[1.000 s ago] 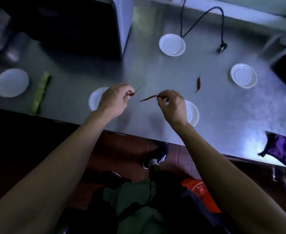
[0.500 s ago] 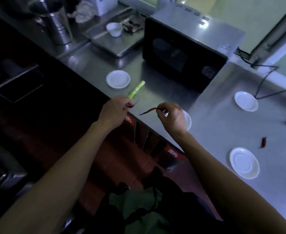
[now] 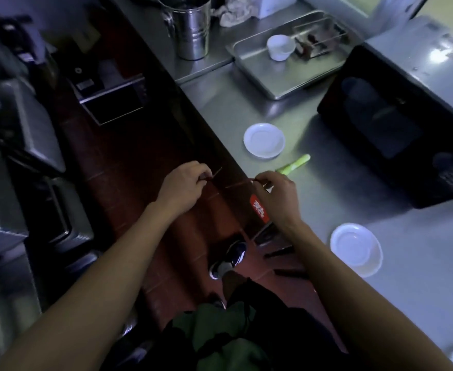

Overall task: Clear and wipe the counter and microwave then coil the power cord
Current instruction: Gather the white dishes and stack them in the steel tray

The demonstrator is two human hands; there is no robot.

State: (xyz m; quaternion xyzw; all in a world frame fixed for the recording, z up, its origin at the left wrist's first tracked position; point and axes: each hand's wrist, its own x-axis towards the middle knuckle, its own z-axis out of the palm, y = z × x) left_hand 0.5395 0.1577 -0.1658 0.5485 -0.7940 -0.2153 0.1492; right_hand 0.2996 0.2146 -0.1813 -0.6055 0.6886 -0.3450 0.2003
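My left hand (image 3: 184,187) pinches a small dried red chilli (image 3: 214,174) by its stem, out over the dark floor beside the counter. My right hand (image 3: 276,199) pinches a second dried chilli (image 3: 257,181) at the steel counter's (image 3: 313,199) front edge. Both chillies are thin, dark and hard to make out. The black microwave (image 3: 396,124) stands on the counter to the right, its door facing me. No power cord shows in the view.
On the counter lie two white saucers (image 3: 264,140) (image 3: 356,249) and a green vegetable stick (image 3: 293,164). Behind stand a steel tray (image 3: 249,65) holding a white cup (image 3: 280,47), a steel bucket (image 3: 190,30) and a crumpled cloth (image 3: 233,12). Dark appliances line the left.
My head has swung left, so the counter's right end, cord, loose chilli and purple cloth have left view. Both hands keep their chillies and now hang at the counter's front edge.
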